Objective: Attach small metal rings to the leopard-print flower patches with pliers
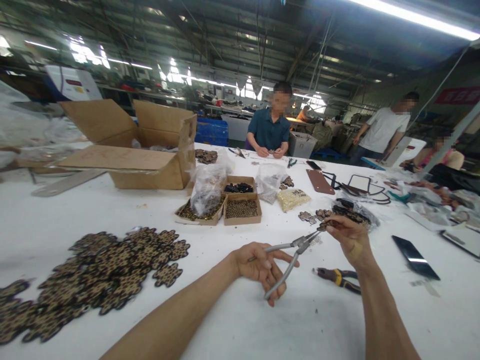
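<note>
Roof (240, 30) and strip light (416, 19) span the top of the frame above a long white counter (225, 332); at lower left spreads a heap of leopard-patterned pieces (123, 270), off to the side, which probably leaves room for the forearms; behind it, upper left, stands an open cardboard box (150, 172), its flaps spread; near the centre sit shallow cardboard trays (243, 220) of small parts, one with a plastic bag (208, 192) in it, the low walls likely keeping the parts from rolling; below them the left hand (262, 265) is wrapped loosely about the grey pliers (302, 243), their handles spread, fingers between them, seemingly to work them one-handed; at upper centre a co-worker (269, 130) sits across the counter; right of centre a small patterned piece (325, 225) meets the pliers' tips, pinched in the right hand (352, 239), thumb and fingers closed on it, apparently to steady it; black-and-yellow pliers (337, 278) lie just below, within easy reach; farther right rests a dark flat device (414, 256), well apart from the tools.
</note>
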Motion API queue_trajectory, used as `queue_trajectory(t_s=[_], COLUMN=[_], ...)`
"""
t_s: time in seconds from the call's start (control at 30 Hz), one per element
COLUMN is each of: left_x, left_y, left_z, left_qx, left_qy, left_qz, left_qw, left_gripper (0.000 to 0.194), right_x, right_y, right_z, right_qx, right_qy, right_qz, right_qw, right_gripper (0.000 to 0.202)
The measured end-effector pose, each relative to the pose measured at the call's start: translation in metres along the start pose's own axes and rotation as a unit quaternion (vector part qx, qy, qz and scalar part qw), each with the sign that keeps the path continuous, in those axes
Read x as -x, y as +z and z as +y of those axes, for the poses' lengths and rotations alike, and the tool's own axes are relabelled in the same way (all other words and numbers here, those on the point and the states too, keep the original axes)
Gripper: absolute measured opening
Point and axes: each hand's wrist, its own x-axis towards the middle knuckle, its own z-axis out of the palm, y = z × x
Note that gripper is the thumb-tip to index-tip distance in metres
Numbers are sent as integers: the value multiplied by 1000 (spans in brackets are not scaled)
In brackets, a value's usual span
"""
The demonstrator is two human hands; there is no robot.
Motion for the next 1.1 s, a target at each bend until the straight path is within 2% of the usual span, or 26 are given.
queue_trajectory(t_s=[0.4,0.57,0.67,0.87,1.1], left_x=[0,0,1,0,0], left_y=[1,2,2,2,4], left_z=[4,3,4,5,7], left_qx=[18,20,16,19,20], left_qy=[-8,-18,-19,-15,-25], left_qz=[-34,-7,-5,-35,-24], left_qw=[999,1000,1000,999,999], left_gripper=[78,80,81,80,80], right_x=[4,7,6,3,4], right_y=[-10,-8,-5,-4,1], right_z=[-14,-25,-23,-14,-13], right_qx=[66,55,52,19,19], right_qy=[-4,-6,16,55,54], right_qz=[-29,-53,-65,-71,-57], right_qw=[997,997,996,996,997], right_gripper=[20,21,22,29,33])
